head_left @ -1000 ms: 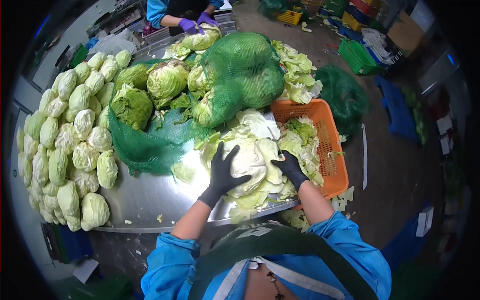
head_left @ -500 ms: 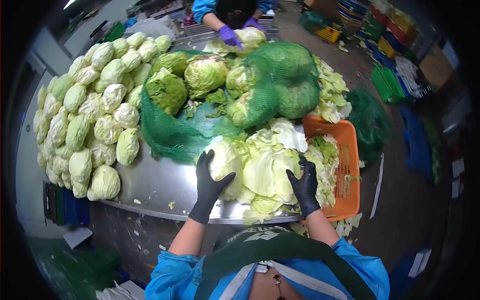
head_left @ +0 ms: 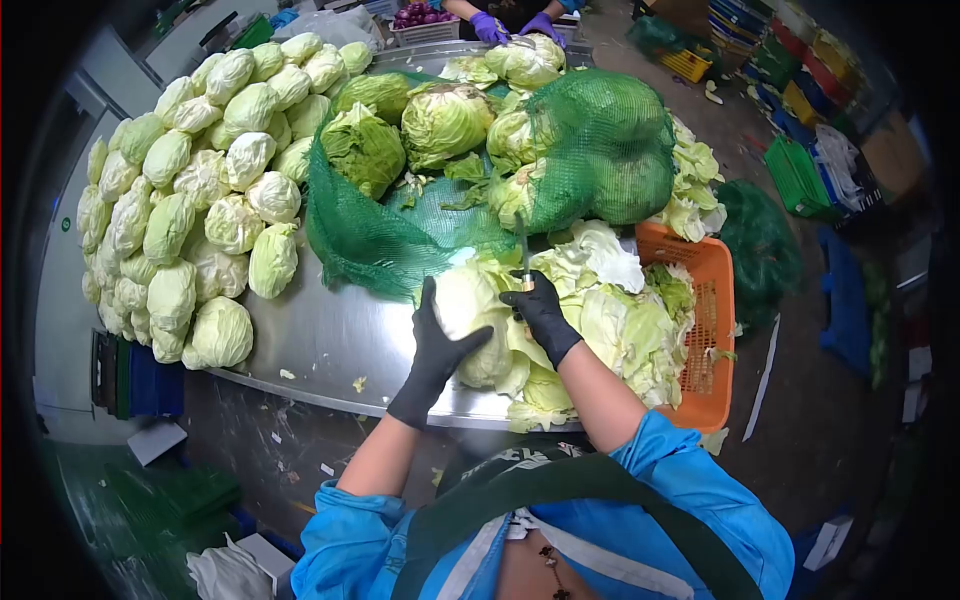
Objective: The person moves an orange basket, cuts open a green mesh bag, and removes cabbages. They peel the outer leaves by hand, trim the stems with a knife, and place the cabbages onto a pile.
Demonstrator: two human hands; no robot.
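Observation:
My left hand [head_left: 440,345], in a black glove, holds a pale peeled cabbage [head_left: 470,315] against the steel table [head_left: 320,345], its thumb and fingers spread around the head. Just right of that cabbage, my right hand [head_left: 540,308], also gloved in black, is closed around the handle of a knife [head_left: 524,250], whose blade points away from me. Loose cabbage leaves [head_left: 625,330] lie beneath and beside my right hand. Behind both hands, a green net bag [head_left: 600,150] holds several cabbages, with its open end spread over the table.
A large pile of trimmed cabbages [head_left: 170,225] covers the table's left side. An orange crate [head_left: 708,340] with leaves stands at the right edge. Across the table, a co-worker's purple-gloved hands [head_left: 515,27] are at another cabbage [head_left: 525,62]. Green netting [head_left: 755,245] lies beyond the crate.
My right hand has moved left from the loose leaves toward the cabbage, and a knife now shows in it. My left hand stays on the cabbage. The view has shifted slightly.

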